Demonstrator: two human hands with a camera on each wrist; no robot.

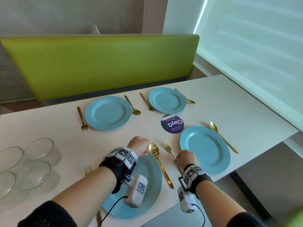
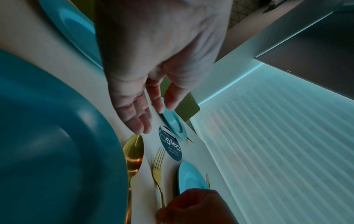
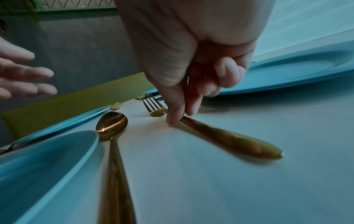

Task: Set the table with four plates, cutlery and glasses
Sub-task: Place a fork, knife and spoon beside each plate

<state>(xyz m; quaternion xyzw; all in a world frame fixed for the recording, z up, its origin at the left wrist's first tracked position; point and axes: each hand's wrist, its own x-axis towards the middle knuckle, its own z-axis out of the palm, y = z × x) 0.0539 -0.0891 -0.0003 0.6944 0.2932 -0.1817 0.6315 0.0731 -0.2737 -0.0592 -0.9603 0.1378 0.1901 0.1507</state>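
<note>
Four blue plates lie on the white table [image 1: 229, 104]: a near plate [image 1: 152, 174] under my left arm, a near right plate [image 1: 205, 149] and two far ones [image 1: 108, 113] [image 1: 167, 100]. Gold forks and spoons flank them. My right hand [image 1: 185, 159] pinches the handle of a gold fork [image 1: 168, 149] that lies flat between the two near plates; thumb and forefinger [image 3: 176, 118] grip the fork [image 3: 229, 136]. My left hand [image 2: 141, 121] hovers with straight fingers, holding nothing, just past the bowl of the near plate's spoon [image 2: 134, 151].
Several empty glasses [image 1: 32, 174] stand together at the table's left end. A round purple sticker [image 1: 172, 123] lies flat at the table's middle. A green bench back [image 1: 98, 66] runs behind the far edge. The table's right edge drops off beside the right plate's spoon [image 1: 223, 138].
</note>
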